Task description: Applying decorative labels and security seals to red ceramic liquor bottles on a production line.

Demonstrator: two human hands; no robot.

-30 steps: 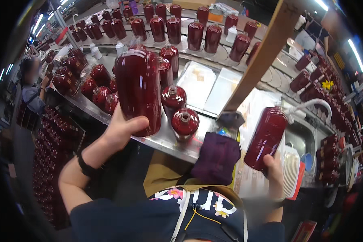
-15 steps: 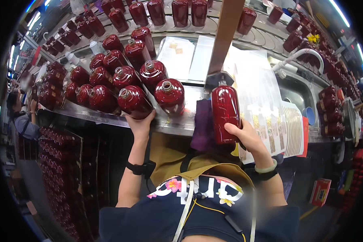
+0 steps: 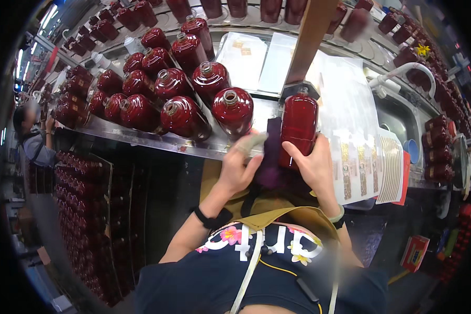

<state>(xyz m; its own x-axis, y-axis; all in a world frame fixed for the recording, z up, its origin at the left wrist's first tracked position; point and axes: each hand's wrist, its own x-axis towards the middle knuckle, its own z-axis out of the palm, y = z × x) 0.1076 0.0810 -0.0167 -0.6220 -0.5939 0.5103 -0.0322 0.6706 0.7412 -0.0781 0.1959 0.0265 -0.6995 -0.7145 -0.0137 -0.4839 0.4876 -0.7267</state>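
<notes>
My right hand [image 3: 315, 163] is closed around the lower body of a dark red glass bottle [image 3: 299, 123], its thumb across the near side. That bottle lies tilted away from me, neck toward a dark block at the foot of a brown post. Just left of it hangs a dark purple cloth [image 3: 270, 157] over the counter edge. My left hand [image 3: 239, 163] is beside the cloth, thumb and fingers apart, index finger pointing at it; I see nothing in this hand. Behind it stands another red bottle [image 3: 232, 112], with several more grouped to the left.
The brown post [image 3: 310, 44] rises behind the held bottle. White sheets with gold labels [image 3: 358, 167] lie to the right, before a sink [image 3: 397, 116] with a curved tap. More bottles line the conveyor [image 3: 246, 26] at the back. A person [image 3: 34, 136] stands at far left.
My left hand has left the front bottle of the group and moved right to the cloth. My right hand still grips its bottle, whose visible side looks different. The whole view has shifted slightly.
</notes>
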